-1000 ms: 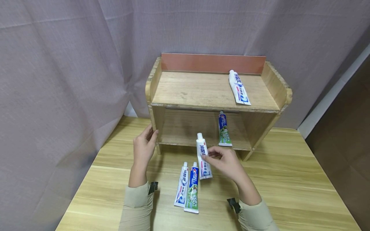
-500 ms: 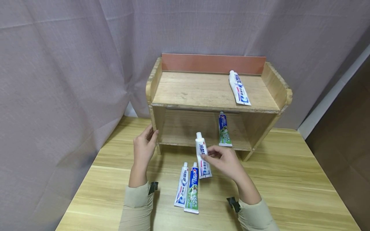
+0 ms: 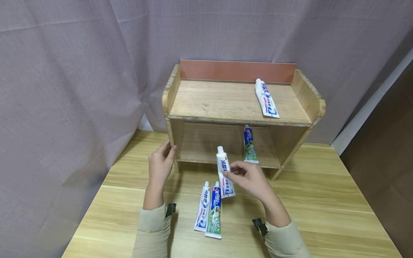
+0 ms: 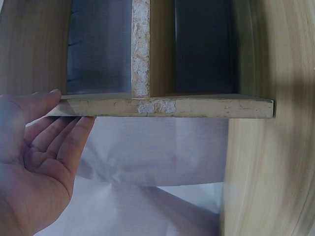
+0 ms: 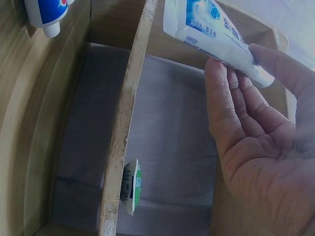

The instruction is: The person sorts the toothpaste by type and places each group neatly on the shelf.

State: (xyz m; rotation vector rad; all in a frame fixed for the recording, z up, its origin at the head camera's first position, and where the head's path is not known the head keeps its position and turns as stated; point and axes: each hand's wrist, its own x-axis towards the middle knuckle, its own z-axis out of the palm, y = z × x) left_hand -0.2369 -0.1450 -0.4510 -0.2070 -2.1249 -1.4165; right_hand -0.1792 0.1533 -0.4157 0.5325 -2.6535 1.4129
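- Two at once: pinching white tube [image 3: 223, 164] in right hand [image 3: 251, 181], near blue-green tube [image 3: 214, 212] on table [image 3: 322, 204]
- Gripping wooden shelf [image 3: 209, 100] at its left edge with left hand [image 3: 160, 162]

Grey-mauve curtain [image 3: 80, 64] (softly rumpled) behind a pale wood-grain table [image 3: 326, 200]; dark brown surface [image 3: 384, 143] at far right

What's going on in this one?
A person's right hand holds a white toothpaste tube in front of a small wooden shelf, while the left hand grips the shelf's left side. On the shelf, another white tube lies on top and a blue-and-green tube lies on the level below. Two more, one white and one blue-and-green, lie side by side on the table.
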